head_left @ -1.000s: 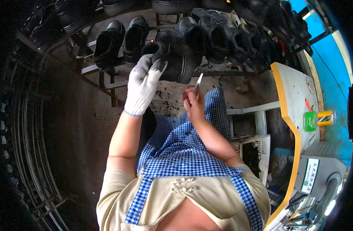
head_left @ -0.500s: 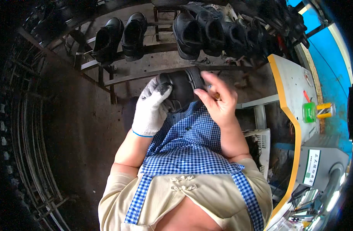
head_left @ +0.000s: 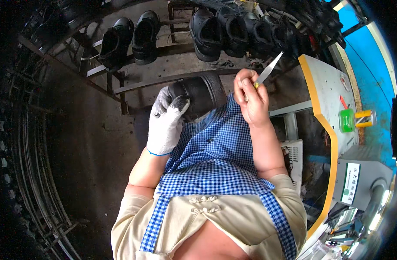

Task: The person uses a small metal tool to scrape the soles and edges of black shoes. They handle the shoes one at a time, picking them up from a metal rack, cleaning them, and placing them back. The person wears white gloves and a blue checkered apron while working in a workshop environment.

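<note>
The black shoe (head_left: 198, 93) is down on the person's lap now, on the blue checked apron (head_left: 216, 160), where half a second ago both hands were pressed close around it. The gloved left hand (head_left: 166, 125) stays curled over its near end, steadying it. The right hand (head_left: 250, 97) has lifted clear, fist closed on a thin blade (head_left: 269, 69) pointing up toward the rack of black shoes (head_left: 233, 30). I judge the trimming is paused. Most of the lap shoe hides behind glove and apron; the blade's handle is buried in the fist.
</note>
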`<action>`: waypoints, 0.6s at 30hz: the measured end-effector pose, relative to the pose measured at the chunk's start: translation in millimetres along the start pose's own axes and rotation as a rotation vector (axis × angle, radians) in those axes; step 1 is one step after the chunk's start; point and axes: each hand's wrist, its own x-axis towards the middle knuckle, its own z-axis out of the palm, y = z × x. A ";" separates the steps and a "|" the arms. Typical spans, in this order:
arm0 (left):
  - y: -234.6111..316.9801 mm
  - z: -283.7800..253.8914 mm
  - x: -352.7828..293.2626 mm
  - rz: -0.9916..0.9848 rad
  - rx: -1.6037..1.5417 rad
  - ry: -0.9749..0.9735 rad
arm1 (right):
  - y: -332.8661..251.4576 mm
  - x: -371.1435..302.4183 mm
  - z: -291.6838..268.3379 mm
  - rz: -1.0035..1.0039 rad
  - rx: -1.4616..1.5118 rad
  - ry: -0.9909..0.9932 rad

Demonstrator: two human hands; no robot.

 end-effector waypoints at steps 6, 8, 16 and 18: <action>-10.8 -7.3 -11.1 0.101 0.383 -0.103 | 16.8 -43.9 -21.9 0.440 -0.261 0.056; -24.5 -20.1 -11.1 0.250 0.800 -0.374 | 26.1 -52.8 -31.9 0.473 -0.149 0.007; -18.8 -32.7 -13.8 0.371 1.183 -0.787 | 46.8 -74.9 -12.6 0.332 -0.149 0.176; 8.4 -47.1 -10.3 0.256 0.892 -0.847 | 48.3 -78.2 -8.9 0.333 -0.121 0.187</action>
